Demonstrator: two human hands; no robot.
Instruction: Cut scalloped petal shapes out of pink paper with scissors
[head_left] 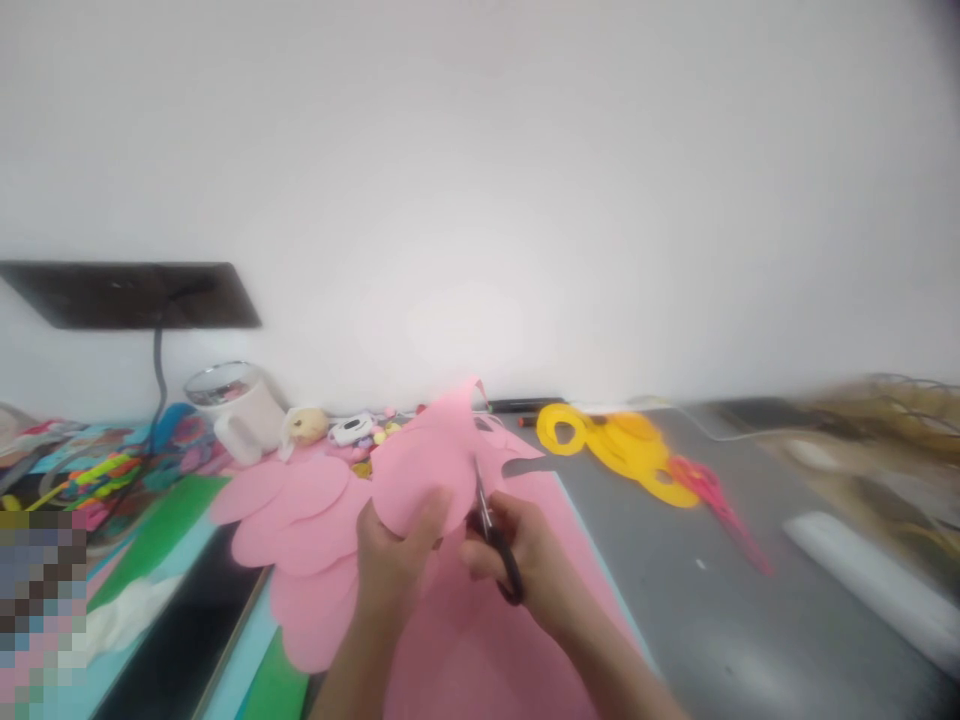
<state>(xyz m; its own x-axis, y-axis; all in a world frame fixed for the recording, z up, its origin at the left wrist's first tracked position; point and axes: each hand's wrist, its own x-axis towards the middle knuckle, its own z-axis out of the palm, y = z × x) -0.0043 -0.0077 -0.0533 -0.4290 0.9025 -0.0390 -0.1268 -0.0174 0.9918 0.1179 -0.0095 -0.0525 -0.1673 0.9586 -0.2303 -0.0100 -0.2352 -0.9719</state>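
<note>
My left hand (394, 560) pinches a sheet of pink paper (427, 460), thumb on top, with a rounded, partly cut edge showing. Black-handled scissors (499, 550) are in my right hand (529, 555), their blades up against the right side of that paper's curve. A ragged cut-away part of the sheet rises behind the blades. Left of my hands, several pink paper circles (300, 525) lie overlapping in a pile. Beneath my wrists is a larger pink sheet (480, 640).
Yellow cut paper rings (562, 430) and pink scissors (716, 505) lie on the grey table (675, 590) to the right. A white mug (247, 405) and small toys stand by the wall. A white roll (870, 585) lies at far right.
</note>
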